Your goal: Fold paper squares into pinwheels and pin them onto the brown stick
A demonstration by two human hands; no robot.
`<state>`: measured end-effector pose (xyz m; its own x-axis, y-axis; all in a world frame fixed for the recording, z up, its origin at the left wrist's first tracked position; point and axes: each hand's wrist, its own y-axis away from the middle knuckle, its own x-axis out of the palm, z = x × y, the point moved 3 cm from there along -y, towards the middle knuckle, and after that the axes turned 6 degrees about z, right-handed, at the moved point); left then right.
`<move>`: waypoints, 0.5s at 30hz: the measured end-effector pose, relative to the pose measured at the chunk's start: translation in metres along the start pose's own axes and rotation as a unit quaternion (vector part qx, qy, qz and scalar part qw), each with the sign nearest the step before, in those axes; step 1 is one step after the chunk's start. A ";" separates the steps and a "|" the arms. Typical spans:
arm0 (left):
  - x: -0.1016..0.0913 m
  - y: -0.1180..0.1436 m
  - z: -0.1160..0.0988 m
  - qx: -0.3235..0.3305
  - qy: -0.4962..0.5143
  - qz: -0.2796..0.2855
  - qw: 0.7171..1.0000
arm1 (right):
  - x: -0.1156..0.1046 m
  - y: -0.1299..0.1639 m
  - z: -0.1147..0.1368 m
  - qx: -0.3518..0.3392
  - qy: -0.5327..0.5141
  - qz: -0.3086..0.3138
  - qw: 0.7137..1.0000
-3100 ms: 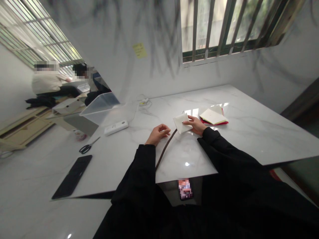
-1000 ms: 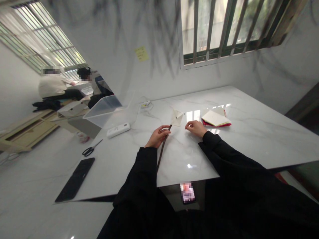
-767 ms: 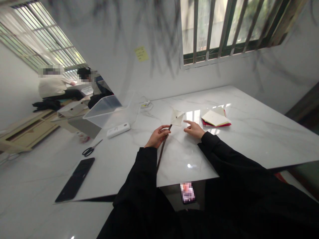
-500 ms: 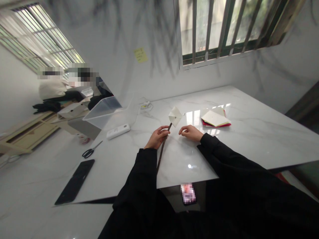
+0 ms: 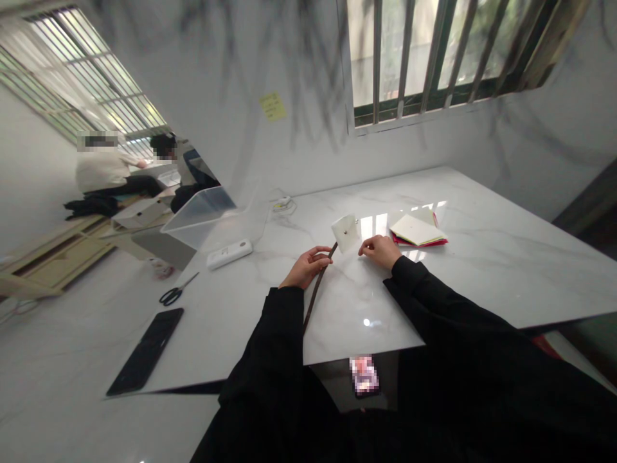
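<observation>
We have one view, from a camera worn on the head, looking forward and down across the white marble counter (image 5: 457,257) toward the barred window (image 5: 434,58) in the far wall. It sits close: our black sleeves fill the bottom, and both hands, left hand (image 5: 304,268) and right hand (image 5: 383,250), show mid-frame. The horizon tilts, and the left side opens onto the room.

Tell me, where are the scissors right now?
In the head view the scissors lie on the white table, far to the person's left, between the flat black slab near the table edge and the white power strip.
</observation>
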<state>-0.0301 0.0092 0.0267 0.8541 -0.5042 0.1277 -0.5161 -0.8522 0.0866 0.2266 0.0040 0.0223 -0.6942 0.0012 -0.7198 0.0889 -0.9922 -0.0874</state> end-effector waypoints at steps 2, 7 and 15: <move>-0.001 -0.001 0.000 0.003 0.010 -0.011 1.000 | 0.003 0.000 -0.001 0.001 0.015 0.024 1.000; -0.002 -0.001 0.001 0.003 0.017 -0.022 1.000 | 0.004 0.000 -0.001 0.002 0.013 0.008 1.000; -0.001 -0.002 0.000 0.003 0.031 -0.028 0.999 | 0.008 0.002 0.008 -0.033 -0.069 0.110 0.991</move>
<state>-0.0300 0.0113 0.0260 0.8761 -0.4458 0.1835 -0.4666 -0.8799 0.0900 0.2159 0.0008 0.0218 -0.7438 -0.2362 -0.6253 0.2926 -0.9561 0.0131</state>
